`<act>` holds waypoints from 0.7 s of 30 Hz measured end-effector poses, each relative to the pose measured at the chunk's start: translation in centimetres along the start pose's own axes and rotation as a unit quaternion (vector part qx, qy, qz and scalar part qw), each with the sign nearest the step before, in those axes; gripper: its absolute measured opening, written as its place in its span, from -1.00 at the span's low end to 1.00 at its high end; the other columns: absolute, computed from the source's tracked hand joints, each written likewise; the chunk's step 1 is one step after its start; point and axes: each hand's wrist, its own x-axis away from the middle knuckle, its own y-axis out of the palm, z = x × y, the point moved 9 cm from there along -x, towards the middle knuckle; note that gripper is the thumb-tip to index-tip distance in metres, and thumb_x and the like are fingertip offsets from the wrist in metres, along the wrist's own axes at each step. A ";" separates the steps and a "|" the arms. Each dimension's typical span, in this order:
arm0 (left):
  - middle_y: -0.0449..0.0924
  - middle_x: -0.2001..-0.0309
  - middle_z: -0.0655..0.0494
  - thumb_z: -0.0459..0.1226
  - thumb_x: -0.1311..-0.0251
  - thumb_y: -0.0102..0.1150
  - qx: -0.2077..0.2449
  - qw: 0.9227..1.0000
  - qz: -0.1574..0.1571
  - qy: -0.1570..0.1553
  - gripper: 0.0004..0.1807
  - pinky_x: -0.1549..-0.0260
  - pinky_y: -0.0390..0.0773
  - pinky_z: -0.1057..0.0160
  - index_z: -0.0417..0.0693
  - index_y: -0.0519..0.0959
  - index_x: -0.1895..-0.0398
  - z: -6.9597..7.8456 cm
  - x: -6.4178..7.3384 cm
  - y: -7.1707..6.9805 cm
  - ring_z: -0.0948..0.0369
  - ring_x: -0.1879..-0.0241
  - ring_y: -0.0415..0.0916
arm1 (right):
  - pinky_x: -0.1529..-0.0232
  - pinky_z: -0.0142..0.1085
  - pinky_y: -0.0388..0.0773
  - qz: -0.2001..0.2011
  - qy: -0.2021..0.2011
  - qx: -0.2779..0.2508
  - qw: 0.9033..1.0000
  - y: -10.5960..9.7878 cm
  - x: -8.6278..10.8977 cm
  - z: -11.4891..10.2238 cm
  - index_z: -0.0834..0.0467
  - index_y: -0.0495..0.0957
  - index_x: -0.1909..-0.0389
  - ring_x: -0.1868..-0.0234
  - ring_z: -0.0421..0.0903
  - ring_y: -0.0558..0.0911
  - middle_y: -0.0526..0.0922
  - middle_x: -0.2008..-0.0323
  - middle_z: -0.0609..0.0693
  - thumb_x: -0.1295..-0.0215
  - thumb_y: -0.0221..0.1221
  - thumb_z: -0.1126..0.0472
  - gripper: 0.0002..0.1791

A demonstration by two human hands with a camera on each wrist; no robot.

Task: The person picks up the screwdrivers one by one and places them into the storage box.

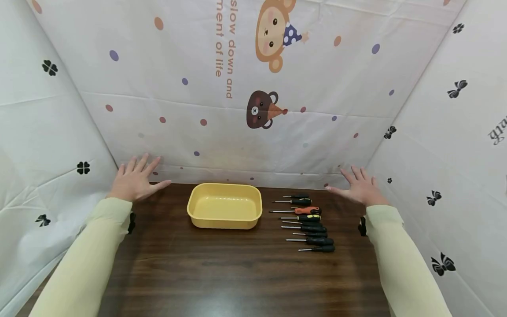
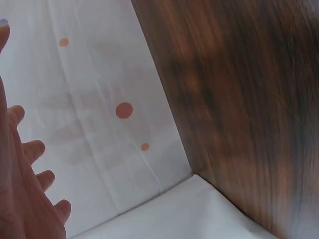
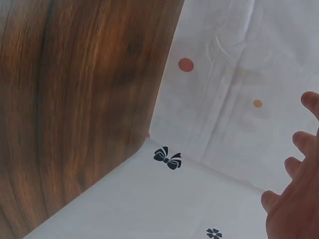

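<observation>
My left hand is spread near the back left corner of the table, fingers straight and holding nothing. On the other side my right hand is spread the same way near the back right corner, also without anything in it. Between them stands a yellow plastic tray, with nothing inside. Right of the tray lies a column of several screwdrivers, tips pointing left. Among them are an orange-handled screwdriver, a black-and-yellow screwdriver and a black screwdriver. Both wrist views show only the fingers, cloth and table.
The dark wooden table is bounded by a white printed cloth at the back. More white cloth hangs at the left side and the right side, close to the sleeves.
</observation>
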 end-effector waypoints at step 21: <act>0.13 -0.51 -0.39 0.43 -0.37 -0.19 0.089 0.995 0.044 0.016 0.04 -0.41 0.16 -0.44 -0.11 0.05 -0.64 2.8 1.5 3.9 -0.37 -0.49 0.05 | -0.41 0.53 -0.03 0.056 -0.035 -0.098 0.993 1.9 2.8 -0.9 0.12 0.06 -0.63 -0.57 0.48 -0.08 -0.09 -0.62 0.35 -0.38 0.04 -0.45 0.02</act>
